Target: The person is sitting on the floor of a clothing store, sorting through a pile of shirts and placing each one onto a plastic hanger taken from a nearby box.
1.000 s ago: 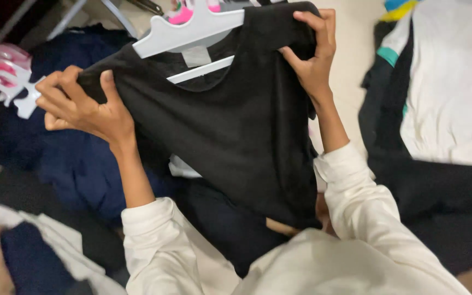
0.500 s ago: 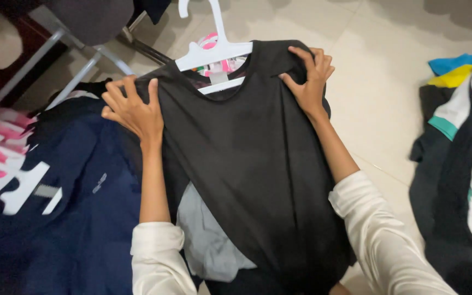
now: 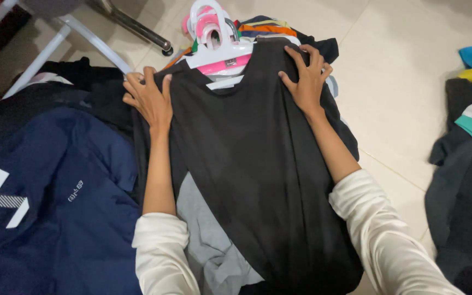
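Observation:
A black T-shirt [image 3: 252, 164] on a white plastic hanger [image 3: 217, 54] lies spread on top of a stack of hung clothes on the floor. My left hand [image 3: 149, 100] presses flat on its left shoulder, fingers spread. On the right shoulder rests my right hand [image 3: 304, 82], fingers also spread. Neither hand grips the cloth. Under the shirt's collar show pink and white hangers [image 3: 208, 24] and folded coloured garments [image 3: 263, 27].
A navy garment [image 3: 55, 202] with white marks lies at the left, a grey one [image 3: 208, 246] under the black shirt. White and metal rack legs [image 3: 91, 33] cross the top left. Dark, white, teal, blue and yellow clothes [image 3: 471, 164] are heaped at the right on the beige tiled floor [image 3: 405, 82].
The black shirt on its hanger came down from being held up in the air onto the clothes stack. Both hands went from gripping its shoulders to lying flat on them.

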